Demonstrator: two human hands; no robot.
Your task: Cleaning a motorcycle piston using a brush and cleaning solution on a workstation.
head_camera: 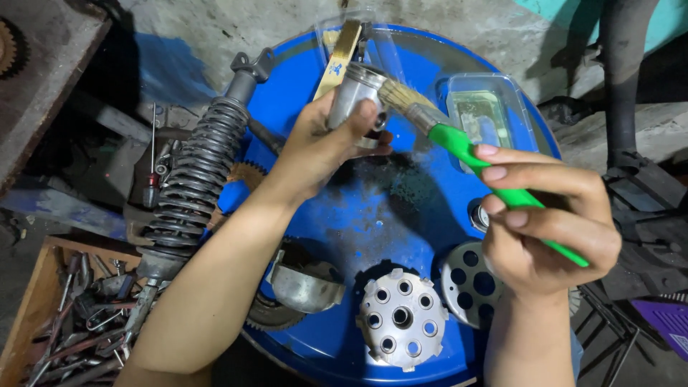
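Dull silver metal, smooth and cylindrical, is what my left hand (326, 147) is wrapped around: a short hollow metal cylinder (352, 97) held up above the blue drum lid (390, 215), thumb across its front and fingers curled behind it, its open rim tilted up and to the right. My right hand (545, 222) is closed firmly on the bright green plastic handle of a paintbrush (459, 143), and the pale, stiff bristles press against the cylinder's upper right side, just beyond my left thumb. The lid's painted surface is glossy, speckled with dark grit in the middle. On it, near me, stands a cast clutch hub (401, 322) with round holes and notched teeth, a flat perforated plate (469, 281) just beside it under my right wrist, and a dented grey metal cover (304, 287) by my left forearm. A clear plastic tray (487, 115) with greenish liquid sits at the far right edge. A black coiled shock absorber (197, 172) leans along the lid's left side, above a wooden box of tools (61, 315).
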